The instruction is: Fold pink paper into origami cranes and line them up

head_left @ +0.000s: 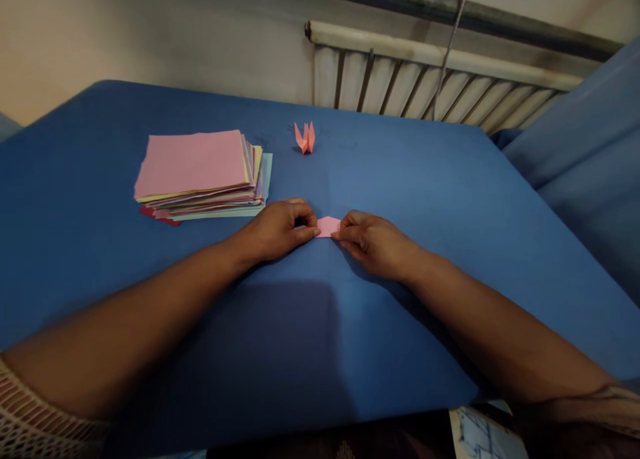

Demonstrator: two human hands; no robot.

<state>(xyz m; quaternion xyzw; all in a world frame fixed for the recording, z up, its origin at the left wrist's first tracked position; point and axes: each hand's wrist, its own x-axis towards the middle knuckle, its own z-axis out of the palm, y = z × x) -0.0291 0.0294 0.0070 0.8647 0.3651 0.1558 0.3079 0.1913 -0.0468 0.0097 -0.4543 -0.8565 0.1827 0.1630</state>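
Note:
A small piece of folded pink paper (329, 226) lies at the middle of the blue table, its top edge rising to a low point. My left hand (285, 229) pinches its left end between thumb and fingers. At the right end, the fingers of my right hand (373, 240) are closed on the same paper. The fingertips cover both ends of it. Beyond my hands stands a small coral-coloured origami figure (305, 139) with upright points.
A thick stack of coloured paper sheets (195, 162), pink on top, sits left of my left hand. The blue-covered table (440, 199) reaches back to a wall with a white radiator (390, 79). Blue fabric (590, 146) hangs at the right.

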